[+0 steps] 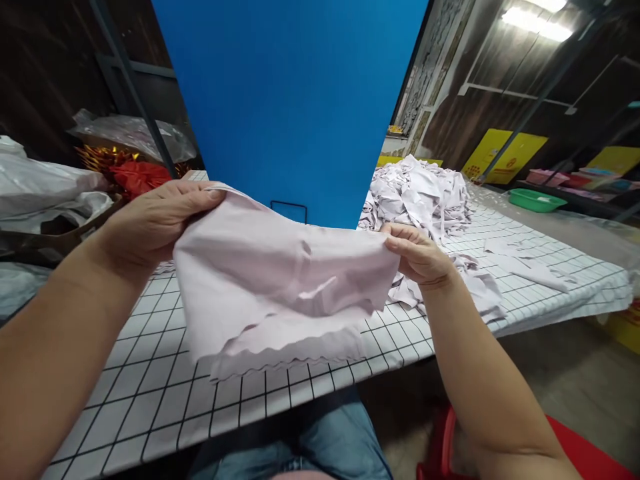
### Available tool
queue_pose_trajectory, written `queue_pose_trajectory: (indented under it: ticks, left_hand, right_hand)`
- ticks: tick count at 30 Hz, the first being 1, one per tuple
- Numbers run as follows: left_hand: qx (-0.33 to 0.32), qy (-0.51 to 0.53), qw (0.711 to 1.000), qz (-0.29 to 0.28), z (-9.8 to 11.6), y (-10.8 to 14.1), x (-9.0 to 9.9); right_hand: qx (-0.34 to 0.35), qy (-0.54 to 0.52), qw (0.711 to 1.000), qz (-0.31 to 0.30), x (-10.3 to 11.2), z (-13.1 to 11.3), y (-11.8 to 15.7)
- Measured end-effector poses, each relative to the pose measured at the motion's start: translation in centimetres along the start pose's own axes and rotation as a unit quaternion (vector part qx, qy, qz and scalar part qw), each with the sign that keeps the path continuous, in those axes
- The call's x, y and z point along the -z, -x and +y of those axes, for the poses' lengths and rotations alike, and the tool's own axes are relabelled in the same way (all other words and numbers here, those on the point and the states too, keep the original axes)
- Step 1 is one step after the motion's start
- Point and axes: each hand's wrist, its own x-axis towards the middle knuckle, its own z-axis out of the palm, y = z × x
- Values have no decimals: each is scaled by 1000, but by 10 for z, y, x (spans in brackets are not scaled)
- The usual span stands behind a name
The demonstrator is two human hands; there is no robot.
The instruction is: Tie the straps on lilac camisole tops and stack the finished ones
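Observation:
A pale pink piece of fabric [260, 267] with wavy cut edges and a small slit hangs stretched between my two hands. My left hand [165, 217] pinches its upper left corner between thumb and fingers. At the upper right corner, my right hand [413, 253] grips the cloth the same way. The lower edge droops over the checked tablecloth [155, 360]. Directly behind the fabric stands a large blue panel [295, 107], with a thin black wire loop [289, 203] low on it.
A heap of similar pale cloth pieces [420, 193] lies right of the panel, with flat strips [525, 260] beyond. A green basin [537, 200] sits farther right. White plastic bags [45, 180] and red cloth [140, 177] are at left. A red stool [585, 447] is below right.

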Motion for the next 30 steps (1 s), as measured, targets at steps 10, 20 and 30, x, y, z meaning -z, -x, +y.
queue_pose_trajectory:
  ticks: [10,20,30]
  left_hand:
    - [87,-96,978,-165,-91,-18,-31]
    - [-46,11,909,-415,-37,-11,-98]
    - [144,93,954,-246,-69,1,-23]
  right_hand:
    - [-122,-14,992,-36,-8,66,4]
    - [-82,35,987,-134,-37,49,-24]
    - [-102,132,983,-79,-6,65,-23]
